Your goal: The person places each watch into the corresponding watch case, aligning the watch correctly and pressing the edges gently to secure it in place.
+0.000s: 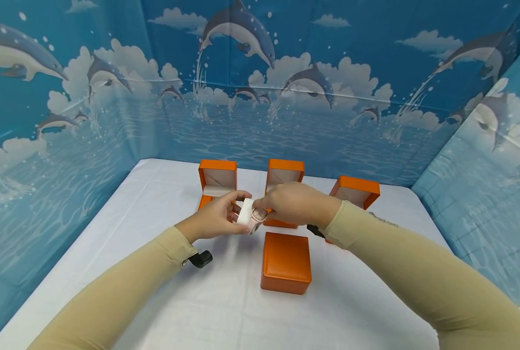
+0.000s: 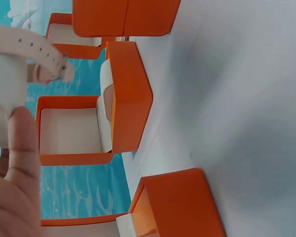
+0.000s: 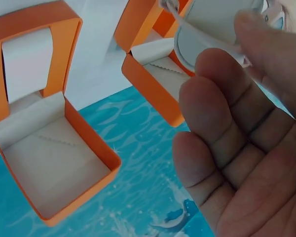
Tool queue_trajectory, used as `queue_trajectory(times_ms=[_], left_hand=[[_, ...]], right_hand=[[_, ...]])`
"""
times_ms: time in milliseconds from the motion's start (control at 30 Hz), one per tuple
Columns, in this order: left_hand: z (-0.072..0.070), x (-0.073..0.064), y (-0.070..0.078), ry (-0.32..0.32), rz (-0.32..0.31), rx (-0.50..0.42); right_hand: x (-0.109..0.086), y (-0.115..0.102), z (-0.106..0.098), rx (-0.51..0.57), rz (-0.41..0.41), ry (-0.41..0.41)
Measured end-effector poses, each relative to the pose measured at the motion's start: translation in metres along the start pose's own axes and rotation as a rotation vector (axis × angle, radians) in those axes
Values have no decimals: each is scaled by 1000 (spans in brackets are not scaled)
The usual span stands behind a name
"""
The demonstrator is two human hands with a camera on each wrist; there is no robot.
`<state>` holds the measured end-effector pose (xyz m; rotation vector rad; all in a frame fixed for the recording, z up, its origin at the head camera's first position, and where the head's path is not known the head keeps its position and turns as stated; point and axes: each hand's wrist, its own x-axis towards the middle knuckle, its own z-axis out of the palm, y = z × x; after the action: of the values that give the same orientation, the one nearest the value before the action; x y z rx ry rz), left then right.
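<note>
A pale pink watch point(image 1: 258, 214) is wrapped round a white cushion point(image 1: 245, 212), held above the white table point(image 1: 154, 204) between both hands. My left hand point(image 1: 235, 214) grips the cushion from the left; in the left wrist view its thumb point(image 2: 22, 148) lies on the cushion point(image 2: 5, 94) under the perforated strap point(image 2: 39, 49). From the right, my right hand point(image 1: 264, 206) pinches the watch. The right wrist view shows its fingers point(image 3: 222, 123) against the cushion point(image 3: 212, 24). A closed orange box point(image 1: 286, 262) sits just below the hands.
Three open orange boxes stand in a row behind the hands: left point(image 1: 217, 182), middle point(image 1: 283, 177), right point(image 1: 356, 192). Their cream insides look bare in the wrist views. Blue dolphin-print walls point(image 1: 67, 121) close in the table on three sides.
</note>
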<state>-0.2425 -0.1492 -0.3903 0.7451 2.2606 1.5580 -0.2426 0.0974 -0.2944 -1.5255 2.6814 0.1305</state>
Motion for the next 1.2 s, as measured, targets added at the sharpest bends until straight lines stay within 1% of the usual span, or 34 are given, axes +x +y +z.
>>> queue_trajectory(times_ms=[100, 167, 267, 400, 467, 533, 667, 800, 867, 1033, 1200], left_hand=[[3, -1, 0, 46, 22, 22], [5, -2, 0, 78, 45, 42], [8, -2, 2, 118, 89, 57], [11, -2, 5, 175, 146, 63], [13, -2, 6, 207, 168, 75], [14, -2, 6, 238, 184, 99], [19, -2, 9, 282, 211, 129], [23, 0, 12, 296, 227, 137], [24, 1, 13, 297, 230, 143], [24, 2, 16, 296, 237, 160], [24, 3, 19, 291, 256, 196]], right_hand=[[-3, -1, 2, 72, 39, 12], [-5, -1, 5, 135, 81, 29], [-9, 0, 11, 262, 155, 83], [-15, -2, 20, 469, 260, 177], [-18, -6, 24, 544, 311, 218], [-20, -10, 27, 594, 355, 257], [-21, -21, 34, 624, 436, 355], [-23, -29, 41, 598, 482, 452], [-24, -31, 43, 577, 485, 493], [-27, -34, 47, 549, 454, 582], [-29, -35, 50, 577, 456, 624]])
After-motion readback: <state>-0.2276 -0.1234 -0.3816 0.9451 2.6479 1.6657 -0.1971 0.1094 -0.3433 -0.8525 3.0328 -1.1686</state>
